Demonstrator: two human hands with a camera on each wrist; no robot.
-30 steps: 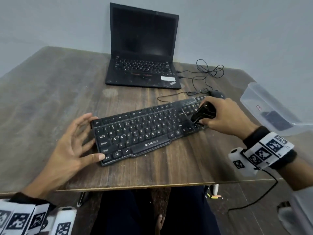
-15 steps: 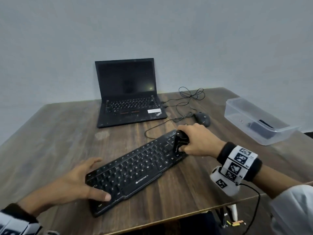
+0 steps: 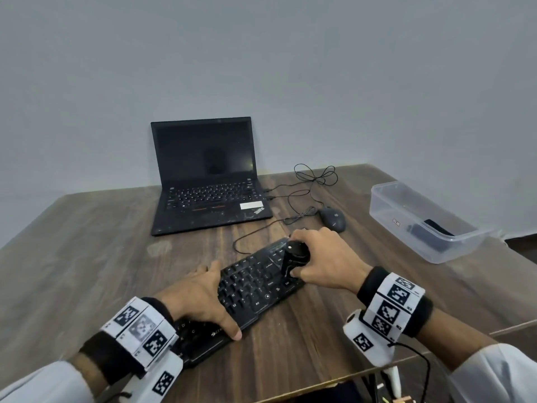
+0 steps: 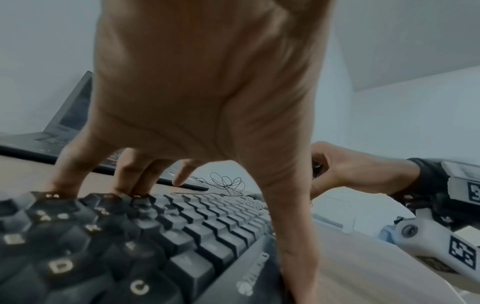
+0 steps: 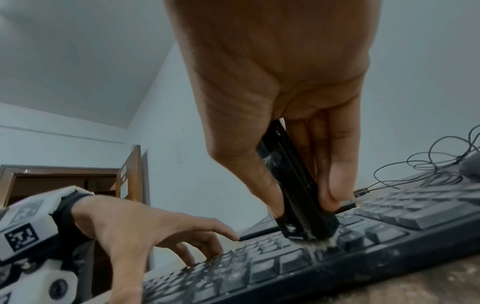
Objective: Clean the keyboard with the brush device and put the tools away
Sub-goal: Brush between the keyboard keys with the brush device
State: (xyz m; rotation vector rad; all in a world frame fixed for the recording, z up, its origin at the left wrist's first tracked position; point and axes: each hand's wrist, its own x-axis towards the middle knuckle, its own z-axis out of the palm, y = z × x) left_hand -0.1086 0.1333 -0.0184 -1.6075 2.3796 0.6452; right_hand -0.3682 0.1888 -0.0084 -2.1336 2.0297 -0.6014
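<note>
A black keyboard (image 3: pixel 252 283) lies slanted on the wooden table (image 3: pixel 87 257). My right hand (image 3: pixel 325 263) grips a black brush device (image 3: pixel 295 254) upright at the keyboard's right end. In the right wrist view, thumb and fingers pinch the brush device (image 5: pixel 296 197), and its pale bristles (image 5: pixel 319 243) press into the keys. My left hand (image 3: pixel 209 298) lies across the keyboard's left part with its thumb on the front edge. In the left wrist view its straight fingertips (image 4: pixel 130 185) rest at the far key row of the keyboard (image 4: pixel 182 236).
An open black laptop (image 3: pixel 209 181) stands behind the keyboard. To its right lie a black mouse (image 3: pixel 332 218) and tangled cables (image 3: pixel 316 175). At the far right a clear plastic box (image 3: pixel 386 216) holds a dark object (image 3: pixel 430 228). The table's front edge runs just below my wrists.
My left hand has moved from the keyboard's left end onto its keys, spanning front to back. My right hand keeps the brush at the right end. My head has lifted.
</note>
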